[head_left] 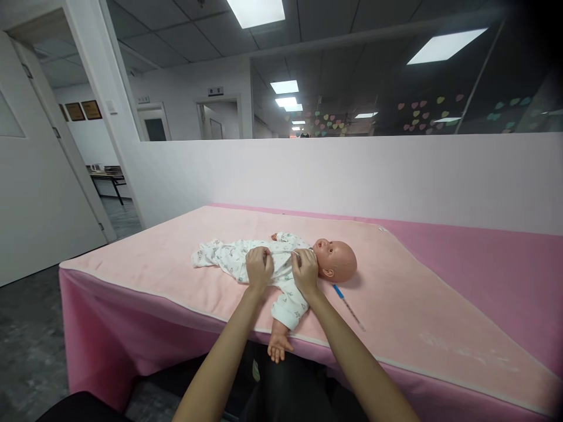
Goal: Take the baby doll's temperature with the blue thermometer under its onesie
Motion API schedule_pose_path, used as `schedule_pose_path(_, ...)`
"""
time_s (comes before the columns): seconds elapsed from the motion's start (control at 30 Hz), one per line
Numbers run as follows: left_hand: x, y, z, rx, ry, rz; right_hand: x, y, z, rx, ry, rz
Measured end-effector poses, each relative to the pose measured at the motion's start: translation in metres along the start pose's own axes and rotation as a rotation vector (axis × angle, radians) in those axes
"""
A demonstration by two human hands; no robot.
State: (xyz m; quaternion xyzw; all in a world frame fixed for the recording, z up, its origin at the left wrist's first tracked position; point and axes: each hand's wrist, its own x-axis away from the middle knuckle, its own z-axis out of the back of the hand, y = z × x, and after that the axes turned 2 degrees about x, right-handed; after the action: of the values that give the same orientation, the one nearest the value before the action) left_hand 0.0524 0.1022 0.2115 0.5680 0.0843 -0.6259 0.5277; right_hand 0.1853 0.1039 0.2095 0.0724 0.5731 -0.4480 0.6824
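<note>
A baby doll (336, 261) lies on its back on the pink-covered table, its head to the right and its mouth open. It wears a white patterned romper (233, 256). My left hand (259, 266) is closed on the romper's front at the belly. At the chest near the neck, my right hand (305, 271) pinches the romper's edge. The doll's near arm (278, 339) hangs over the table's front edge with its palm up. A thermometer with a blue cap end (349, 308) lies just right of my right forearm, below the doll's head.
A peach pad (422, 305) covers most of the pink tablecloth (484, 258). Behind the table stands a low white wall (352, 176) with glass above. To the left, a white door (39, 164) stands ajar. My legs are under the table's front edge.
</note>
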Motion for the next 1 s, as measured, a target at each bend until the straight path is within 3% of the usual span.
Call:
schedule_pose_path(0.3, 0.0004, -0.0032, -0.0019, -0.158, 0.032, 0.059, 0.0000, 0.0001, 0.0004, -0.001, -0.002, -0.005)
schedule_pose_path(1.0, 0.0002, -0.0038, -0.0023, -0.022, -0.002, 0.060, 0.0001, 0.0007, -0.0006, -0.017, 0.002, -0.018)
